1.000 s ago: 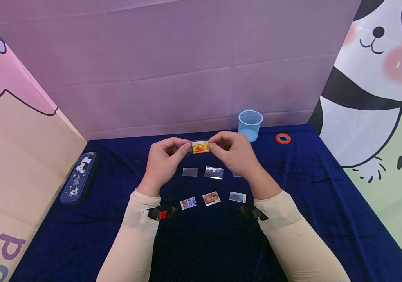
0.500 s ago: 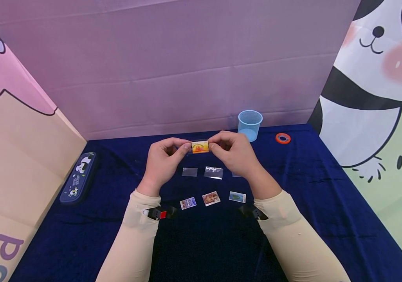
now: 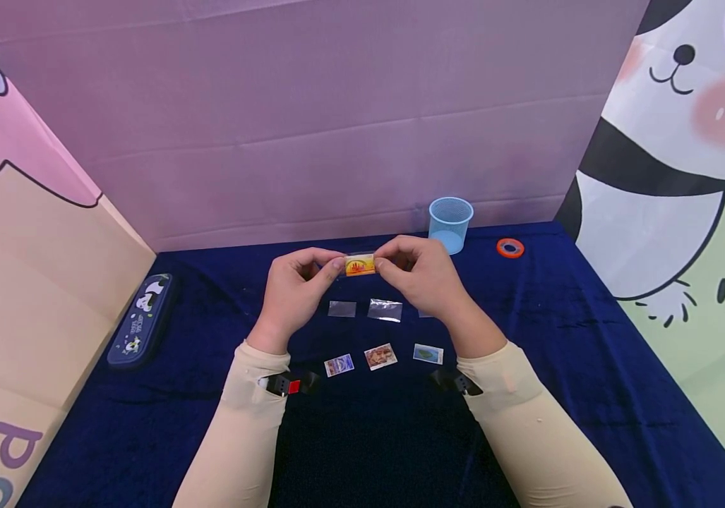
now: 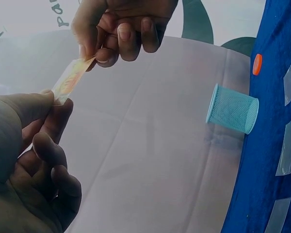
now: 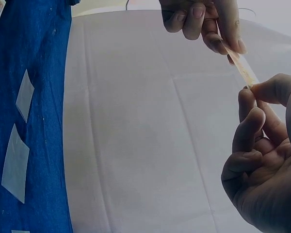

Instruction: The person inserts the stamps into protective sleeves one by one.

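A small yellow and orange stamp (image 3: 360,265) is held up above the table, with a clear plastic sleeve showing around its edge. My left hand (image 3: 298,293) pinches its left end between thumb and index finger. At the other end, the thumb and index finger of my right hand (image 3: 422,279) pinch it too. Both wrist views show the stamp (image 4: 72,80) stretched flat between the two hands. Below the hands lie clear sleeves (image 3: 342,309), (image 3: 385,310), the rightmost partly hidden by my right hand. Nearer me are a purple stamp (image 3: 339,365), a brown stamp (image 3: 380,357) and a blue-green stamp (image 3: 428,354).
A light blue mesh cup (image 3: 450,224) stands at the back, just beyond my right hand. To its right lies an orange-red ring-shaped roll (image 3: 510,248). A dark blue pencil case (image 3: 141,321) rests at the left edge of the blue cloth (image 3: 210,423). Printed curtains enclose the table.
Both hands keep their pinch on the stamp and stay almost in place. The stamp tilts very slightly; the things on the table have not moved.
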Demonstrator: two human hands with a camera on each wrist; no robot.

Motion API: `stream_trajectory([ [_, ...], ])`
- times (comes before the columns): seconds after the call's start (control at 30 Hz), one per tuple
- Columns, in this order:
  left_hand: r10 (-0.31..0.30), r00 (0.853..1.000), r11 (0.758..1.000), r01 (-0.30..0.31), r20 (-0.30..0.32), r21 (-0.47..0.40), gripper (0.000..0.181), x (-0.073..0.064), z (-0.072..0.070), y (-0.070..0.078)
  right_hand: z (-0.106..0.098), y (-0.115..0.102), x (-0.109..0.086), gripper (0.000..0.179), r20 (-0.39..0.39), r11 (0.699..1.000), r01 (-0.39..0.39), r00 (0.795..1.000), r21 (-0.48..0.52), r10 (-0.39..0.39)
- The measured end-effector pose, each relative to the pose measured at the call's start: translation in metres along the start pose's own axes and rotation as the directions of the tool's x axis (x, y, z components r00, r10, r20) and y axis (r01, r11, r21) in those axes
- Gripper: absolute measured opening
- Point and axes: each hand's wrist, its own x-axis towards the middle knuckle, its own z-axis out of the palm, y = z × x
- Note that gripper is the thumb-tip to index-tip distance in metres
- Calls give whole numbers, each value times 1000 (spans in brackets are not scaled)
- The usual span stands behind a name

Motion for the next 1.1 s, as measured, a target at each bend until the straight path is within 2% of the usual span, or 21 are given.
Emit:
stream_trajectory([
  [0.5,-15,1000,1000,15,4,4,14,0,1,-3,0,-2,0,13,1,1000,5,1000,1,-5],
  [0.87,-17,998,1000,16,57,16,13,-1,-2,0,-1,-1,0,11,-18,999,3,1000,-38,-3],
  [1.1,-12,998,1000,11,62,16,13,-1,-2,0,-2,-2,0,10,-19,999,14,1000,-45,-15],
])
